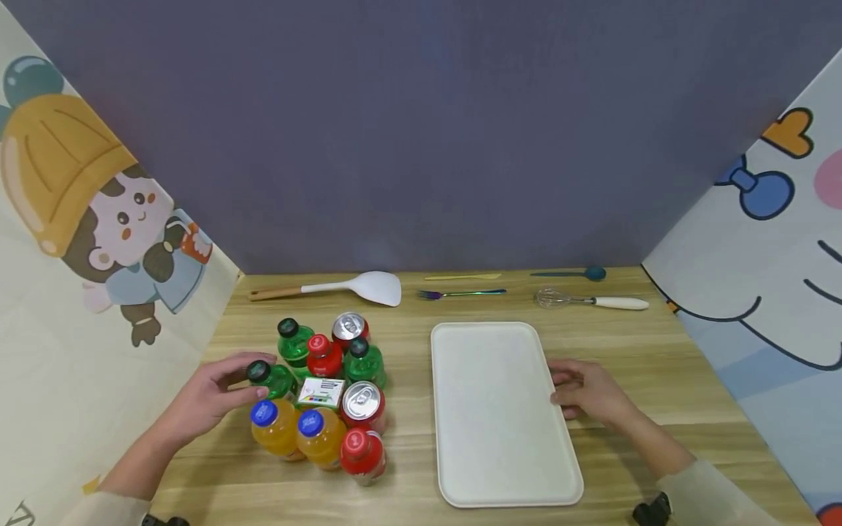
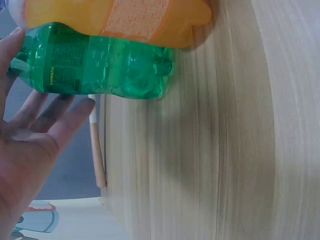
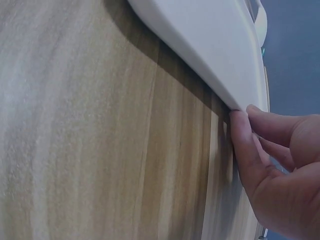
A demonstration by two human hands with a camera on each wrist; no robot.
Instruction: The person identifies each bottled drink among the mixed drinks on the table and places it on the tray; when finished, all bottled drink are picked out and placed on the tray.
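My left hand (image 1: 213,391) is at a green bottle (image 1: 275,380) with a black cap, on the left side of a close group of drinks. In the left wrist view, the thumb (image 2: 11,47) lies at the neck of that bottle (image 2: 100,62) and the loosely spread fingers reach along its other side. The bottle stands upright on the table. At the right long edge of a white rectangular tray (image 1: 503,416), my right hand (image 1: 588,391) pinches the rim between thumb and fingers. The tray (image 3: 210,35) lies flat with nothing on it.
Around the green bottle stand orange drink bottles (image 1: 320,438), red-capped bottles (image 1: 362,456), cans (image 1: 363,403), more green bottles (image 1: 365,363) and a small white box (image 1: 321,392). Along the back lie a spatula (image 1: 378,288), fork (image 1: 460,294), yellow knife (image 1: 463,277), blue spoon (image 1: 594,273) and whisk (image 1: 618,302).
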